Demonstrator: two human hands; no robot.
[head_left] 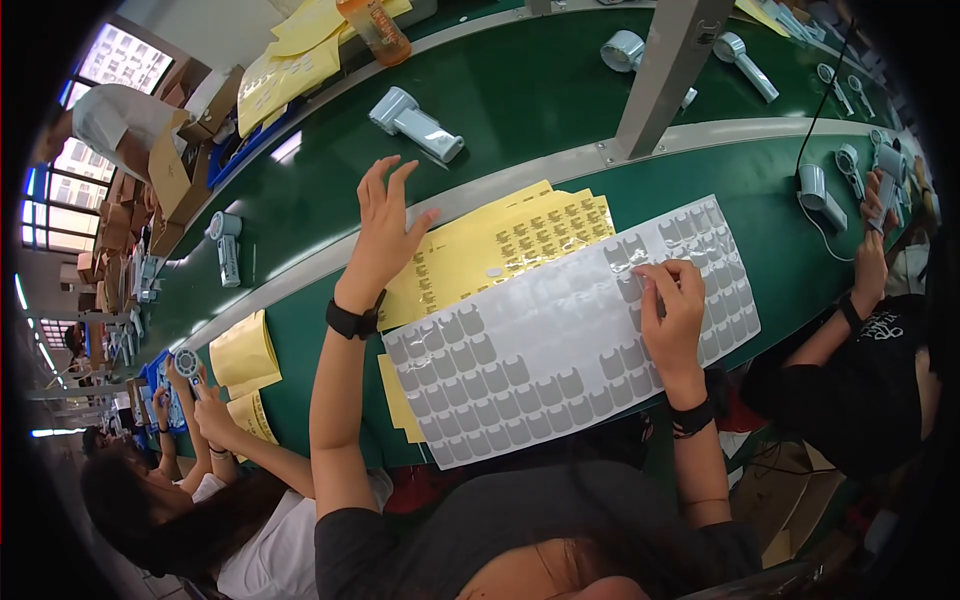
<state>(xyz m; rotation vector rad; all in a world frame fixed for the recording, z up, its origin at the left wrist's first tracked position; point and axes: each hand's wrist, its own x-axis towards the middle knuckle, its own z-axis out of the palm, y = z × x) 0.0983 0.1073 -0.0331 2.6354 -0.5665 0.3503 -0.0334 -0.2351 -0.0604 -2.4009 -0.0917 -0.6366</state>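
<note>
My left hand [388, 225] is raised over the far side of the work surface, fingers apart and nothing in it. Just beyond its fingertips lies a pale grey handheld fan [418, 124] on the green belt. My right hand [676, 310] is pinched at the upper right part of a white sheet of grey stickers [545, 320]. Its thumb and forefinger are closed on the edge of one grey sticker [628, 287]. Bare backing shows across the sheet's middle. Partly under the sheet lie yellow sheets [470, 260] with dark printed rows.
A metal post [665, 80] rises from the rail beyond the sheet. More fans stand or lie on the belt, one [226, 248] at left and another [745, 66] at far right. An orange bottle [375, 32] stands at the back. Co-workers sit on both sides, their hands holding parts.
</note>
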